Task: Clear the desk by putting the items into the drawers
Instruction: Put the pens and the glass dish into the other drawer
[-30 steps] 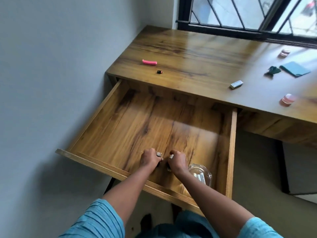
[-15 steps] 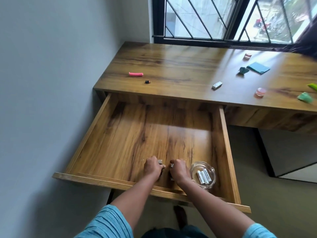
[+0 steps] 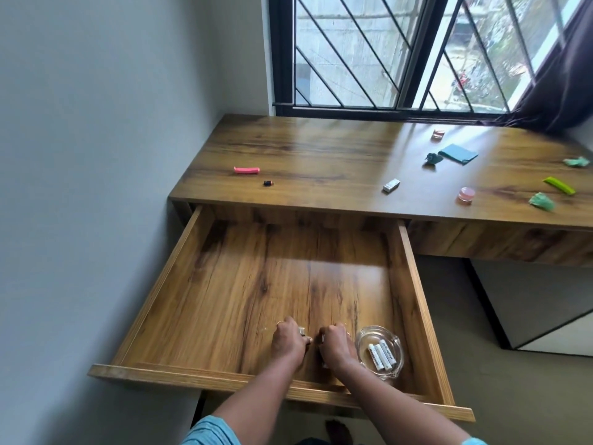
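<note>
Left fingers [image 3: 285, 325] curled right in, thumb tucked, pinching a small silvery block [image 3: 301, 331] that pokes out on the thumb side. Right fingers [image 3: 335, 328] are curled just the same, with only the edge of a second silvery block [image 3: 322, 338] peeping from the fist. The left hand [image 3: 288, 343] and right hand [image 3: 337, 348] are knuckles-up, nearly touching each other, down on the floor of the open drawer [image 3: 417, 300], close to its front wall and right of centre. Just beside the right hand sits a clear glass dish [image 3: 399, 345]; three white sticks [image 3: 380, 351] with dark print lie side by side in it. Both forearms come in over the drawer front; a blue striped sleeve [image 3: 211, 431] shows at the bottom edge.

Up on the desk [image 3: 321, 149] plenty waits: a pink clip [image 3: 246, 170] and a tiny black piece [image 3: 269, 183] near the left end; a small white box [image 3: 391, 185] towards the middle; a pink round pot [image 3: 465, 194] near the front edge; a crumpled teal scrap [image 3: 434, 159] touching a blue square pad [image 3: 458, 153]; another round pot [image 3: 438, 133] by the window; out right, a lime green bar [image 3: 559, 185] between two green crumpled scraps [image 3: 542, 201].

Behind it all, the barred window [image 3: 353, 59]; a dark curtain [image 3: 558, 91] bunched at the right.
</note>
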Motion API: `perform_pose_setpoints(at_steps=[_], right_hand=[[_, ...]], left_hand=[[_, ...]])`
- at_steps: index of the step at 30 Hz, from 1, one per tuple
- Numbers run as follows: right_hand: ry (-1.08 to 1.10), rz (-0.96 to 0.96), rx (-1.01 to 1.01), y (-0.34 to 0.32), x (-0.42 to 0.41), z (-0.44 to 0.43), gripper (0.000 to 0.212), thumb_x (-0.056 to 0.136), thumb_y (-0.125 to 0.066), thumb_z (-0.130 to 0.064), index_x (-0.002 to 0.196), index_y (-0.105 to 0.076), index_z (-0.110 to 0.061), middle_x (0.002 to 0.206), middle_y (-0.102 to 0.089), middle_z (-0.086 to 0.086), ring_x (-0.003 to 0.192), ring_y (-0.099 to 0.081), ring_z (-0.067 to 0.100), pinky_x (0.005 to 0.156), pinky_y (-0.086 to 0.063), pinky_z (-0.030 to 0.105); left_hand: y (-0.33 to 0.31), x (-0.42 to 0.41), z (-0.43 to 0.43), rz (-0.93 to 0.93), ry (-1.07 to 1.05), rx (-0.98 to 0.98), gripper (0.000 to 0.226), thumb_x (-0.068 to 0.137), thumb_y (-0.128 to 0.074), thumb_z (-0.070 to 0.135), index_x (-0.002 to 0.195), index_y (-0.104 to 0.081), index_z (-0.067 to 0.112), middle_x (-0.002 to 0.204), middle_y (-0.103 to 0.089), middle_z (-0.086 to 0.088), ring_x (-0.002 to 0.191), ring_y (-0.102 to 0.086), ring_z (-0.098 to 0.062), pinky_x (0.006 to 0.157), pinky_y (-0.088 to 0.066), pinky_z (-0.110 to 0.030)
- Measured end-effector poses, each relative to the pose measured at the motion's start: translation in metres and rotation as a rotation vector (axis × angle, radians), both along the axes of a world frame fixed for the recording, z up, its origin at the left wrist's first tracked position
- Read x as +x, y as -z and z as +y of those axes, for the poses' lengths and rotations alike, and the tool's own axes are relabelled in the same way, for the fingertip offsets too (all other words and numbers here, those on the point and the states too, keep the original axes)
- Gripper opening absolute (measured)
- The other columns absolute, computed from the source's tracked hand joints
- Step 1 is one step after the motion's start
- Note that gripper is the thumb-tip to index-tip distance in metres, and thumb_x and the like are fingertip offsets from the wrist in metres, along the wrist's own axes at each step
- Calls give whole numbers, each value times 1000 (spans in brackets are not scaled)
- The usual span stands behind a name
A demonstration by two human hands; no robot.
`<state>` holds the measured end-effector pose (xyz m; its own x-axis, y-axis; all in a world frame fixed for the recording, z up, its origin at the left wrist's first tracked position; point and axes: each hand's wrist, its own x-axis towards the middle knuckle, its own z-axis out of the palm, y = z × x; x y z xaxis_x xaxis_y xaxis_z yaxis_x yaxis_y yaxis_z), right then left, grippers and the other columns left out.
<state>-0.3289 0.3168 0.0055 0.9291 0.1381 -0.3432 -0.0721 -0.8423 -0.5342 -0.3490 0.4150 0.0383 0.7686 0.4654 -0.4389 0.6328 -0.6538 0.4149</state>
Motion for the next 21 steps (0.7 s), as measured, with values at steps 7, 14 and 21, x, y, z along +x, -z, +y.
perform_pose_setpoints(at_steps=[7,14,21], right_hand=[[51,22,-42,-22,-1,-5,34,94,-38,-14,121,-59,-13,118,-52,7,105,-53,23,91,-44,32],[219,-10,11,-52,9,-27,29,91,-43,-11,113,-62,-10,114,-55,8,104,-55,27,86,-44,30],[256,-172,49,-77,19,-79,24,92,-41,-17,105,-61,-13,93,-57,0,86,-58,20,70,-44,30]], left_hand=[[-13,-2,-3,-56,56,92,34,90,-60,35,114,-56,12,106,-63,-3,84,-57,-13,59,-39,-20],[-29,8,-19,-251,208,190,26,95,-49,37,112,-58,20,110,-62,2,103,-58,-13,80,-50,-23],[-49,35,-79,-380,266,153,25,95,-47,33,111,-61,20,112,-63,0,104,-59,-15,78,-46,-23]])
